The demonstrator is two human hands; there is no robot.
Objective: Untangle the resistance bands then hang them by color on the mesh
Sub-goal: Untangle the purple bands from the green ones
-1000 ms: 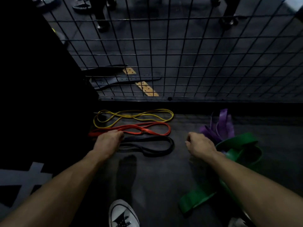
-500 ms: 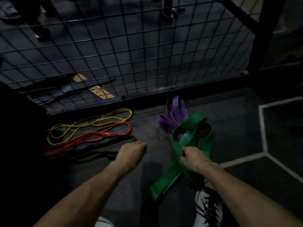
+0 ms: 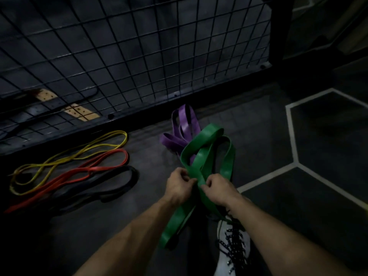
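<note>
Both hands are on the green band (image 3: pixel 201 166) now; left hand (image 3: pixel 178 186) and right hand (image 3: pixel 218 189) have fingers curled, pinching its crossing, purple band (image 3: pixel 180 134) snarled behind it; yellow band (image 3: pixel 79 154), red band (image 3: pixel 83 170) and black band (image 3: pixel 111 182) lie separated on the floor; nothing hangs on the mesh (image 3: pixel 139 56) yet.

The picture was very dark all over. The corners were almost black. The straight wires of the mesh (image 3: pixel 139 56) looked bent near the edges. Everything was a bit soft and grainy. The green band (image 3: pixel 207 152) looked brightest.
</note>
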